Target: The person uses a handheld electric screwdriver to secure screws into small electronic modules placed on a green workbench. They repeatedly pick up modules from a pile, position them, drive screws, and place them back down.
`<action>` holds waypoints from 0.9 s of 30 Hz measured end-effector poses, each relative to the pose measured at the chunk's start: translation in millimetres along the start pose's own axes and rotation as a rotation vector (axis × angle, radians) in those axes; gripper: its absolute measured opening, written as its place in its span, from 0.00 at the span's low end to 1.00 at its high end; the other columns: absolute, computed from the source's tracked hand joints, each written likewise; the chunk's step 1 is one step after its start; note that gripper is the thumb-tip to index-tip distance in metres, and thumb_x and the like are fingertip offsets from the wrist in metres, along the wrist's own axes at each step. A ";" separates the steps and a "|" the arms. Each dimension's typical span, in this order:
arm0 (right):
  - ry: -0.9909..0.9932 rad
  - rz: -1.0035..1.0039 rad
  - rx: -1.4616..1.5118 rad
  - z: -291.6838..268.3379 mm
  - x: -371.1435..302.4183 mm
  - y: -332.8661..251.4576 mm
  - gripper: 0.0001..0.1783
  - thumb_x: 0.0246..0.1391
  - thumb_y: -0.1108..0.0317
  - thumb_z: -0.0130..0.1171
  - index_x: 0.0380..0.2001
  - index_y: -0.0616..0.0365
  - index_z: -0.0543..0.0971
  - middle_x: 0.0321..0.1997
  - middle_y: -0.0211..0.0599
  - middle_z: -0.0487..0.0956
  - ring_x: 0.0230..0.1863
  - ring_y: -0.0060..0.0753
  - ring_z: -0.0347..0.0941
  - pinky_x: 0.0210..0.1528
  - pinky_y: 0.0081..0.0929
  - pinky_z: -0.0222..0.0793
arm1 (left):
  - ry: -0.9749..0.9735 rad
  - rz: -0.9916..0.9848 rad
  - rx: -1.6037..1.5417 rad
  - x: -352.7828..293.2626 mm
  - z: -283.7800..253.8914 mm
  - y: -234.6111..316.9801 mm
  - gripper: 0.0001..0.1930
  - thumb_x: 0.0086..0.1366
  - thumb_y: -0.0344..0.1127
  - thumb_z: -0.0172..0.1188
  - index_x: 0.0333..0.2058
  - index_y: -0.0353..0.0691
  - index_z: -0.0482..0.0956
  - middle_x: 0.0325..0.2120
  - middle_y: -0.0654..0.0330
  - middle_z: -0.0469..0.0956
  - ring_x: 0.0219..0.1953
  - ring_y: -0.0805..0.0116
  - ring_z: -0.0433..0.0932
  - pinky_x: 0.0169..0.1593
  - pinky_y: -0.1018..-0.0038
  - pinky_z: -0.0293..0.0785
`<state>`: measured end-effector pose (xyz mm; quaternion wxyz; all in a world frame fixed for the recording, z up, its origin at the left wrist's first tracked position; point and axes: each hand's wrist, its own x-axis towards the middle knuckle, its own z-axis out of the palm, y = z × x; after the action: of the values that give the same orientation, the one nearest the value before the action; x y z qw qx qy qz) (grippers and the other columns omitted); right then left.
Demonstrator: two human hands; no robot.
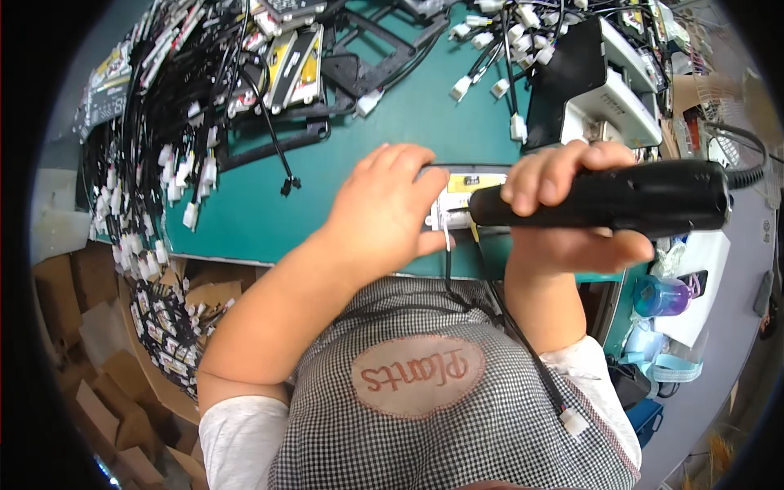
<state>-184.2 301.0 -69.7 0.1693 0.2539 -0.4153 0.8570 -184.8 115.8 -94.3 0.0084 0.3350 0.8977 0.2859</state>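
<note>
My right hand [572, 204] grips a black powered screwdriver [621, 198] held sideways, its tip pointing left at a small grey and yellow module [459, 196] on the green bench mat [392, 114]. My left hand [384, 212] lies on top of that module, pressing it down near the bench's front edge. A thin black wire [448, 265] runs from the module down over the edge toward my checked apron. A coiled cable [747, 175] leaves the screwdriver's rear end on the right.
Bundles of black wires with white plugs [155, 163] cover the bench's left side and hang over cardboard boxes [90, 367]. Black frames and yellow modules [294, 57] lie at the back. A black and white device [604, 82] stands back right, a purple bottle [661, 296] lower right.
</note>
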 end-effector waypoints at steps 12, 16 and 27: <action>-0.007 0.103 0.426 -49.7 42.9 -40.0 0.44 0.49 0.26 0.53 0.47 0.60 0.68 0.22 0.31 0.70 0.17 0.26 0.70 0.19 0.25 0.69 | 0.040 0.450 0.308 49.5 -84.5 -8.0 0.30 0.38 0.43 0.73 0.44 0.43 0.77 0.44 0.53 0.74 0.48 0.50 0.74 0.50 0.59 0.73; -0.011 0.106 0.476 -57.7 38.5 -46.9 0.43 0.48 0.28 0.56 0.46 0.62 0.69 0.22 0.31 0.71 0.16 0.25 0.70 0.17 0.24 0.69 | 0.164 0.760 0.551 125.3 -148.5 0.4 0.25 0.41 0.42 0.72 0.41 0.43 0.78 0.44 0.56 0.75 0.44 0.55 0.77 0.46 0.61 0.76; -0.035 0.129 0.531 -13.7 51.8 -30.4 0.43 0.49 0.29 0.55 0.46 0.62 0.67 0.23 0.34 0.71 0.17 0.28 0.72 0.20 0.27 0.72 | 0.039 -0.270 0.819 224.9 -236.5 4.2 0.15 0.54 0.40 0.62 0.40 0.44 0.83 0.43 0.50 0.80 0.48 0.52 0.77 0.52 0.61 0.73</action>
<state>-215.2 334.2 -28.0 0.0345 0.2772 -0.1944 0.9403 -405.6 134.7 145.3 -0.1047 0.1850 0.9729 -0.0913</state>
